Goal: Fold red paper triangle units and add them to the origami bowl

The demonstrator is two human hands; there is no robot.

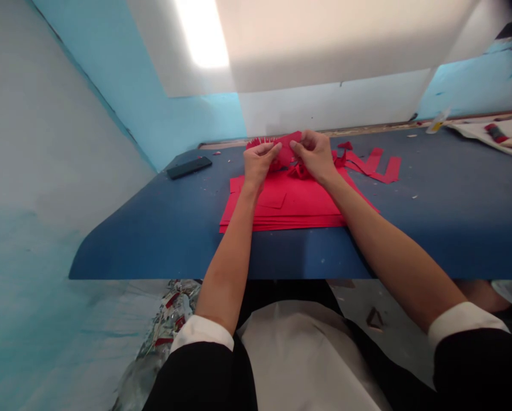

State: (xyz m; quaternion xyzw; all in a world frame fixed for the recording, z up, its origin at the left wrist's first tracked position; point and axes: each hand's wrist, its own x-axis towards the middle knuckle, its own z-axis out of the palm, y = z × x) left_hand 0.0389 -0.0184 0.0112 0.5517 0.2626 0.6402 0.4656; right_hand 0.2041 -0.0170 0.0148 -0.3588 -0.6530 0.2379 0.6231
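Head view shows both hands close together, the left hand [258, 162] and the right hand [318, 154], each with its thumb and fingers pinched on one small piece of red paper [290, 138]. The piece is up between the fingertips, just above the back part of a pile of red sheets [307, 200]. It looks like it is in the middle of being worked on, but I can't tell if it is being folded, bent or just held flat. Right behind and beside the left hand is some spiky red paper [259, 141], with lots of thin points, so that part looks cut. Under and between the hands are curly red bits [298, 171], which look shaped too. A small flat red piece [273, 200] lies on the pile near the left wrist. The big sheets under it look whole, so I think lots of paper is left to use. Past the right hand, some red strips [373, 162] lie on the blue table [144, 217], cut out but flat and plain. Farther out, a flat black thing [190, 168] lies on the left, and a small bottle [439, 121] is far to the right.
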